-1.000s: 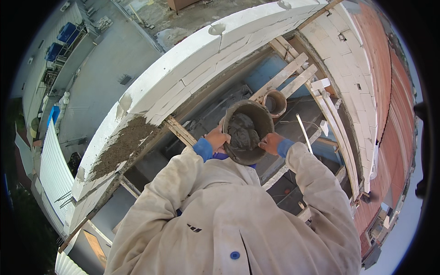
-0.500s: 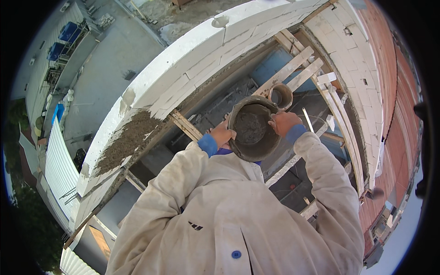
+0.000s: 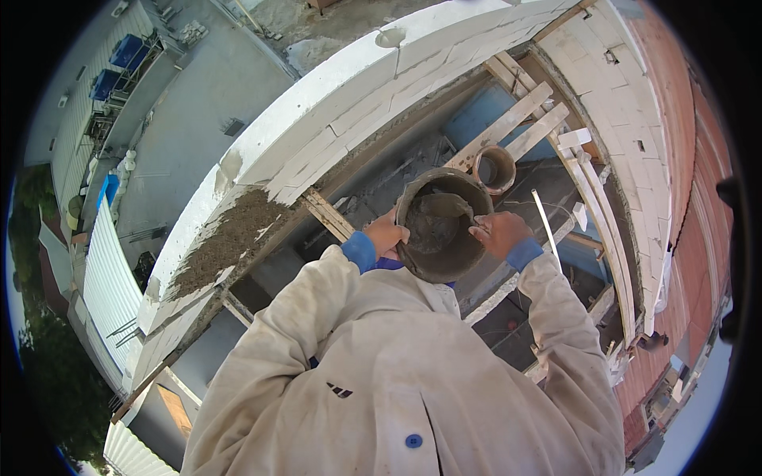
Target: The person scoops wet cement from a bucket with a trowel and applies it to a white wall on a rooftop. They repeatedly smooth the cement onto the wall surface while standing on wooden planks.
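Note:
A dark bucket of wet grey mortar is in front of my chest. My left hand is closed on its left rim, with the thumb over the edge. At the right rim, my right hand is closed around the handle end of a mortar-coated trowel. The trowel's blade lies in the bucket over the mortar; its handle is mostly hidden by my fingers. Behind the bucket to the right stands a smaller bucket, on or beside the planks.
A white block wall curves from far right to near left, with rough mortar spread on its left part. Wooden planks and beams span the drop to a lower floor. A white rod stands to the right.
My right hand has shifted slightly right and down, and the trowel blade now shows inside the bucket. My left hand stays on the rim. The view has shifted a little.

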{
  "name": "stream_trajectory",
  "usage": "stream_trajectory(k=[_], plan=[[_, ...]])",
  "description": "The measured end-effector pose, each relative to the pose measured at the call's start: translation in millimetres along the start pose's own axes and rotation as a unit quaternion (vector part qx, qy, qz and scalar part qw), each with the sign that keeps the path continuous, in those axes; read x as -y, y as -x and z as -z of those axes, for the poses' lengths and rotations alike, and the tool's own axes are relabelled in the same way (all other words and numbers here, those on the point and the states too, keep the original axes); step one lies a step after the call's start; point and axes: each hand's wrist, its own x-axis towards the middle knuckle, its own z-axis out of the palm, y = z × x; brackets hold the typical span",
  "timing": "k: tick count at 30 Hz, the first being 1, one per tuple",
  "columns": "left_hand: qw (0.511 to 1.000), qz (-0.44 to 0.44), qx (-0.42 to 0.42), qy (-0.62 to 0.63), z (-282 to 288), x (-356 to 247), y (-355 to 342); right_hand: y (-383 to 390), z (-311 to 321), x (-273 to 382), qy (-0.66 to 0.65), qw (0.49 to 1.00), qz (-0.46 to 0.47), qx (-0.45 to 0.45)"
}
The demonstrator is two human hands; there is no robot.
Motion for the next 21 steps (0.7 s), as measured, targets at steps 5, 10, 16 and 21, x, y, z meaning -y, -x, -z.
stream_trajectory(k=[5,10,16,21], plan=[[1.000,0.014,0.015,0.003,-3.1,2.3,-20.3,-15.8,9.3,10.6,0.086,0.985,0.014,0.148],[0.997,-0.028,-0.019,-0.073,-6.8,5.0,-25.2,-14.4,8.0,9.0,0.071,0.990,-0.121,-0.003],[0.999,0.029,-0.016,-0.042,-5.9,15.7,-54.1,-18.9,2.0,-1.2,0.082,0.994,-0.051,0.046],[0.998,0.002,-0.036,-0.055,-5.7,11.5,-56.8,-11.8,3.5,4.6,0.078,0.986,-0.071,0.127]])
